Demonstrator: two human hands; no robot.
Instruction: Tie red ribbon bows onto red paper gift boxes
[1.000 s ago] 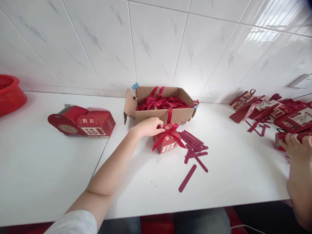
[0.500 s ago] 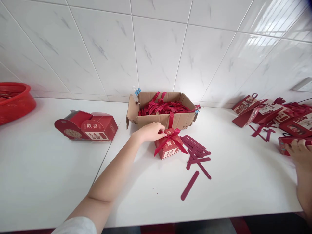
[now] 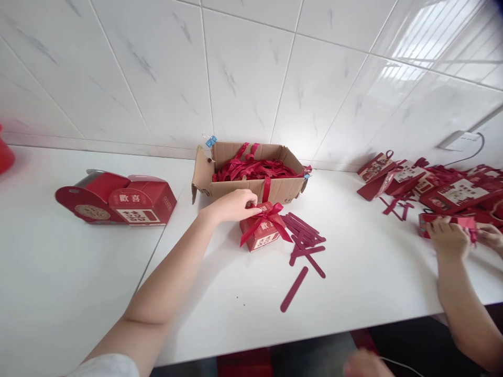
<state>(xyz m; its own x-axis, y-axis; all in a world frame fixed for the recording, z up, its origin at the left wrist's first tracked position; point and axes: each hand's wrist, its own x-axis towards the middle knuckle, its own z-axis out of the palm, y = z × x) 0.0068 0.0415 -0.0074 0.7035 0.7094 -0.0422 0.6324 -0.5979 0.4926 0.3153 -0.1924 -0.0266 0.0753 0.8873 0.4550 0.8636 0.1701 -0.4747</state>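
Observation:
My left hand (image 3: 231, 205) reaches across the white table (image 3: 373, 277) and pinches the top of a small red gift box (image 3: 261, 233) at its red ribbon bow (image 3: 267, 214). The box stands just in front of an open cardboard carton (image 3: 251, 186) full of red ribbons. Only a blurred part of my right hand (image 3: 365, 365) shows at the bottom edge, below the table's front; its fingers cannot be made out.
Dark red paper strips (image 3: 304, 238) lie right of the gift box. A larger red gift box (image 3: 131, 201) lies at the left. At the right, another person's two hands (image 3: 450, 236) hold a red box beside a pile of flat red boxes (image 3: 440, 183).
My left hand stays on the bow. The view has shifted a little. The other person's second hand has come into view at the right, and my right hand now shows at the bottom edge.

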